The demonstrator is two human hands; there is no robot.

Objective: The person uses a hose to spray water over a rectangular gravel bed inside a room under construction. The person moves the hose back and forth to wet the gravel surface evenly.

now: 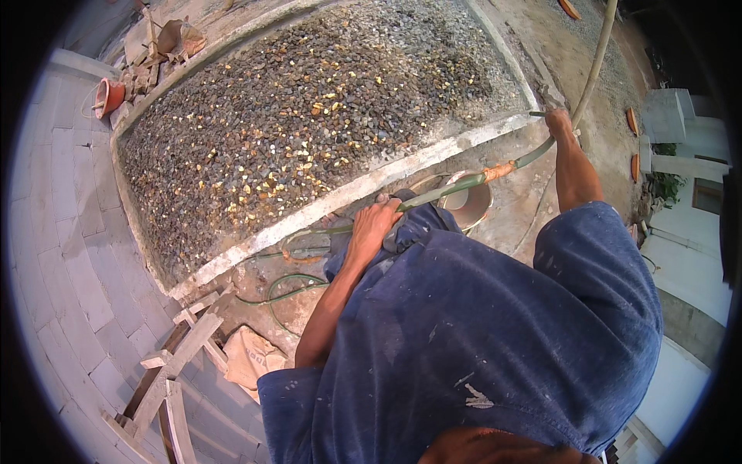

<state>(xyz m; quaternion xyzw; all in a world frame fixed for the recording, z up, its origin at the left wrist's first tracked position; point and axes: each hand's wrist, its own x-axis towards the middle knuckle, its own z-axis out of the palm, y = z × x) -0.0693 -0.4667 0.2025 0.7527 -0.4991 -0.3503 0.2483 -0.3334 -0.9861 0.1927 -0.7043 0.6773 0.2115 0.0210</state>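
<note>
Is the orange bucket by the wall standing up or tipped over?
Tipped over. The orange bucket lies on its side beside wood scraps, its open mouth facing sideways.

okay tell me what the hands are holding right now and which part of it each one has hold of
Both hold the green hose. The left hand grips it low, by the knee; the right hand grips it farther along, past the orange joint, where it bends upward.

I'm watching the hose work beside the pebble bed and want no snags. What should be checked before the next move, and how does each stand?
1. Left hand gripping the thin green rubber hose: ok.
2. Right hand on the hose further up: ok.
3. Orange joint sleeve seated: cannot tell.
4. Slack hose loops on the ground free of kinks: cannot tell.
5. Round pale bucket upright beneath the hose: ok.
</note>
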